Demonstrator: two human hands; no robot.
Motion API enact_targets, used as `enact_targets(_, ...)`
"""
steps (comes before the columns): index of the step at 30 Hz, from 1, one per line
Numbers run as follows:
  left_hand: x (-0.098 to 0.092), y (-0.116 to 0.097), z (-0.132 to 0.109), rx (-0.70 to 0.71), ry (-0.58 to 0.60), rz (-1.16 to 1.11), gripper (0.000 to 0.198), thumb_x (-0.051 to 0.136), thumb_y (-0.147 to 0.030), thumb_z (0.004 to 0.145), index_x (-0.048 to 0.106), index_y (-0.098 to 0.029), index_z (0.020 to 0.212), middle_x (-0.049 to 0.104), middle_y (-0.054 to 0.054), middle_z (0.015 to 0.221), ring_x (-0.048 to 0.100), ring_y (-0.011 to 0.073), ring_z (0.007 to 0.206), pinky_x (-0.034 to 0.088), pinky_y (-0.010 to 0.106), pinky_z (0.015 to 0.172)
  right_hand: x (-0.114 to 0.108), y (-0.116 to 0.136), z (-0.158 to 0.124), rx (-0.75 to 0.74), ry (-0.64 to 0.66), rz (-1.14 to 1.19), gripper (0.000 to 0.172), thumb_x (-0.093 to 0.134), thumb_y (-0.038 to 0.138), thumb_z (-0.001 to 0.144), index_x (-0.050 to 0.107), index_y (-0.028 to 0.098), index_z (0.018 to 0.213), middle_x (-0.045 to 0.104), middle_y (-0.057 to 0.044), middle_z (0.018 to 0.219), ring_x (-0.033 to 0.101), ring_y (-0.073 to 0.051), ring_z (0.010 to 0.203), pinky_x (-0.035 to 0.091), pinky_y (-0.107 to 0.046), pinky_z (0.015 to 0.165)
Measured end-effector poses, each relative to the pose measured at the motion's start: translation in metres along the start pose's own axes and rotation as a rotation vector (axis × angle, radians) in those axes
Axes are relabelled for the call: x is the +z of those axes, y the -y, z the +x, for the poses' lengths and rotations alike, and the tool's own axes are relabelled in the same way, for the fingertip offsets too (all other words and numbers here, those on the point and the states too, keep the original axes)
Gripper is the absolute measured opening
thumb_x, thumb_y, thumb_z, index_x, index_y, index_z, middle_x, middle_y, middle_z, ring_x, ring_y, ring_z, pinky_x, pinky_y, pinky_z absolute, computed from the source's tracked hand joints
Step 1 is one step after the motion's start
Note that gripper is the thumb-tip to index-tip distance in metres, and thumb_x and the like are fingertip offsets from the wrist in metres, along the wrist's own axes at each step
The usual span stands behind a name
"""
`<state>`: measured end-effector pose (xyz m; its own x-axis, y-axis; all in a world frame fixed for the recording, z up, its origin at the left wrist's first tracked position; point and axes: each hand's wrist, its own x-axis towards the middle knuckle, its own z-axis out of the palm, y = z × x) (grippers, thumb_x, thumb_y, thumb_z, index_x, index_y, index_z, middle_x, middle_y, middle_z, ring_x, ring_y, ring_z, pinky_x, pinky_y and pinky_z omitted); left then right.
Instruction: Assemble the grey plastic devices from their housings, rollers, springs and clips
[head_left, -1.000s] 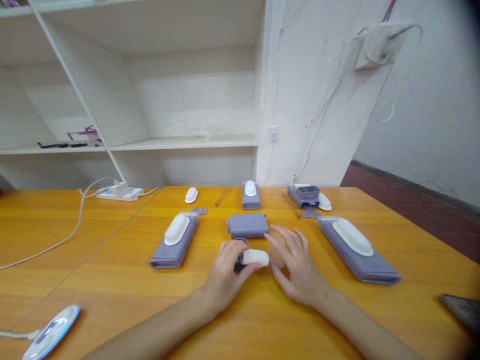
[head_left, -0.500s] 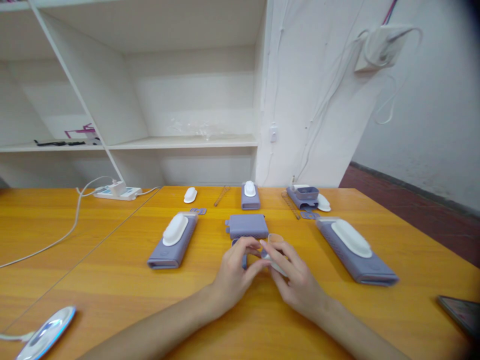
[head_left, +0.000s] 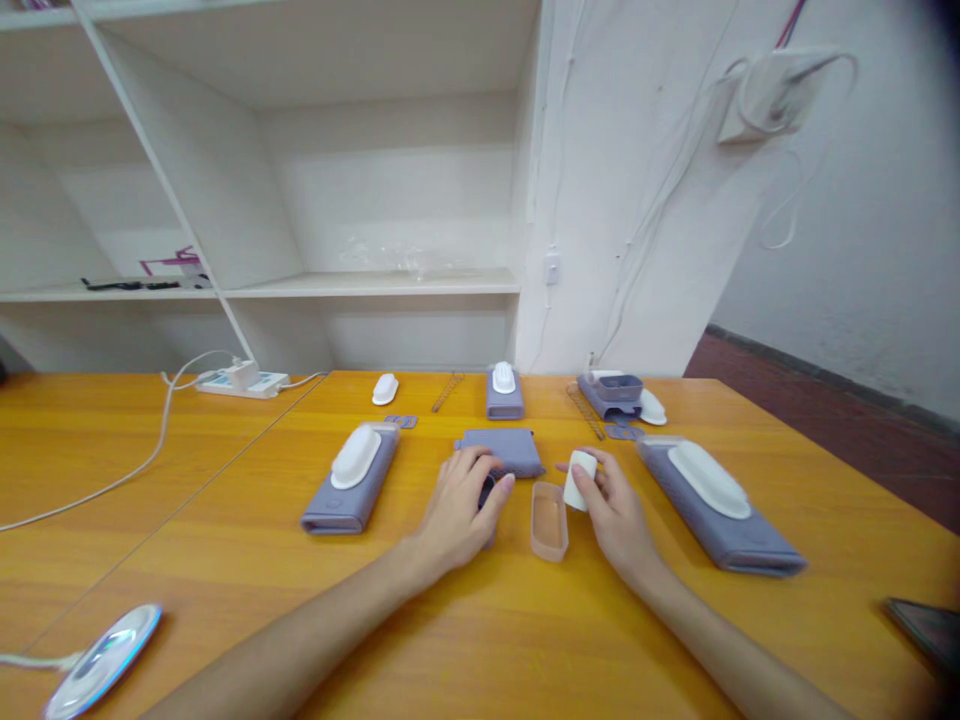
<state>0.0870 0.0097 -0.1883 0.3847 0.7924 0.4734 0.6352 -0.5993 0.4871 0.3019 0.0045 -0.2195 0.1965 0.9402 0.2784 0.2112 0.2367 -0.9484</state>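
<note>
My right hand (head_left: 616,510) is closed round a small white oval cap (head_left: 579,479), held upright just above the wooden table (head_left: 225,560). A clear, peach-tinted open tray (head_left: 549,520) lies flat between my hands. My left hand (head_left: 459,505) rests with curled fingers over a dark purple part (head_left: 487,489), mostly hidden under it, right in front of a purple rectangular case (head_left: 501,451).
Long purple cases with white caps lie at left (head_left: 351,476) and right (head_left: 716,500). Smaller purple cases (head_left: 504,391), a white cap (head_left: 384,389), springs and a part-filled box (head_left: 616,392) sit further back. A power strip (head_left: 241,382), a shiny disc (head_left: 101,660) and a phone (head_left: 926,625) lie around.
The white cap has passed from my left hand to my right and moved right. The clear tray now lies on the table between my hands. My left hand shifted forward onto the purple part.
</note>
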Motion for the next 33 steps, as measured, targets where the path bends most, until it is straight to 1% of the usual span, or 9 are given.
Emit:
enact_targets(3, -0.006, 0.002, 0.011, 0.002, -0.016, -0.013, 0.029, 0.034, -0.038, 0.093, 0.056, -0.021, 0.101, 0.054, 0.006, 0.111, 0.048, 0.0192, 0.107, 0.037, 0.036, 0.094, 0.001, 0.001, 0.0, 0.023, -0.019, -0.006, 0.034, 0.051, 0.048, 0.084, 0.048, 0.022, 0.106, 0.068, -0.007, 0.096, 0.064, -0.021, 0.081, 0.049, -0.031, 0.069)
enact_targets(6, -0.012, 0.015, 0.033, -0.027, -0.023, -0.02, 0.033, 0.033, -0.041, 0.093, 0.058, -0.02, 0.099, 0.057, 0.006, 0.105, 0.051, 0.019, 0.103, 0.039, 0.035, 0.092, -0.002, -0.004, 0.01, 0.084, -0.04, 0.01, 0.034, 0.053, 0.05, 0.081, 0.05, 0.021, 0.1, 0.069, -0.006, 0.084, 0.064, -0.021, 0.072, 0.048, -0.03, 0.062)
enact_targets(11, -0.014, 0.048, 0.064, -0.041, 0.152, 0.005, 0.036, 0.052, -0.047, 0.082, 0.059, -0.02, 0.105, 0.06, 0.007, 0.107, 0.054, 0.0221, 0.102, 0.04, 0.037, 0.092, -0.003, -0.014, 0.039, 0.101, -0.039, -0.03, 0.036, 0.059, 0.047, 0.075, 0.058, 0.018, 0.097, 0.069, -0.006, 0.079, 0.064, -0.022, 0.067, 0.048, -0.029, 0.054)
enact_targets(16, -0.011, 0.066, 0.073, -0.043, 0.355, 0.032, 0.076, 0.07, -0.056, 0.062, 0.049, -0.021, 0.125, 0.053, 0.01, 0.126, 0.05, 0.0281, 0.114, 0.038, 0.039, 0.097, 0.015, -0.023, 0.064, 0.15, -0.048, 0.034, 0.042, 0.064, 0.043, 0.071, 0.056, 0.017, 0.104, 0.069, -0.011, 0.094, 0.067, -0.026, 0.077, 0.055, -0.032, 0.053)
enact_targets(18, -0.009, 0.068, 0.075, -0.043, 0.389, 0.026, 0.083, 0.071, -0.056, 0.059, 0.046, -0.02, 0.129, 0.051, 0.011, 0.129, 0.049, 0.0288, 0.115, 0.038, 0.039, 0.097, 0.024, -0.027, 0.069, 0.111, -0.076, 0.031, 0.047, 0.064, 0.043, 0.071, 0.053, 0.018, 0.11, 0.07, -0.011, 0.093, 0.068, -0.026, 0.078, 0.055, -0.033, 0.053)
enact_targets(22, -0.005, 0.068, 0.077, -0.048, 0.375, 0.023, 0.082, 0.07, -0.055, 0.061, 0.045, -0.019, 0.13, 0.05, 0.012, 0.129, 0.049, 0.0293, 0.116, 0.037, 0.04, 0.098, 0.032, -0.033, 0.069, 0.021, -0.117, 0.012, 0.05, 0.061, 0.045, 0.073, 0.05, 0.019, 0.115, 0.07, -0.01, 0.088, 0.068, -0.025, 0.075, 0.055, -0.033, 0.054)
enact_targets(26, -0.002, 0.068, 0.078, -0.036, 0.342, -0.001, 0.08, 0.072, -0.052, 0.061, 0.047, -0.018, 0.128, 0.052, 0.012, 0.125, 0.05, 0.0287, 0.114, 0.038, 0.041, 0.098, 0.032, -0.032, 0.069, 0.062, -0.104, 0.072, 0.048, 0.062, 0.046, 0.073, 0.05, 0.019, 0.11, 0.07, -0.009, 0.086, 0.068, -0.025, 0.073, 0.054, -0.033, 0.053)
enact_targets(29, -0.002, 0.072, 0.076, 0.029, 0.301, -0.039, 0.079, 0.075, -0.051, 0.058, 0.049, -0.02, 0.126, 0.053, 0.011, 0.122, 0.05, 0.0278, 0.112, 0.038, 0.041, 0.097, 0.031, -0.029, 0.07, 0.074, -0.035, 0.105, 0.041, 0.062, 0.046, 0.072, 0.053, 0.018, 0.101, 0.07, -0.009, 0.081, 0.067, -0.024, 0.069, 0.052, -0.031, 0.052)
enact_targets(33, 0.0, 0.077, 0.069, 0.134, 0.196, -0.077, 0.076, 0.076, -0.049, 0.059, 0.048, -0.024, 0.126, 0.05, 0.009, 0.122, 0.048, 0.0262, 0.113, 0.037, 0.041, 0.098, 0.032, -0.028, 0.069, 0.06, 0.006, 0.086, 0.04, 0.061, 0.047, 0.074, 0.054, 0.018, 0.1, 0.07, -0.007, 0.078, 0.065, -0.021, 0.064, 0.05, -0.03, 0.052)
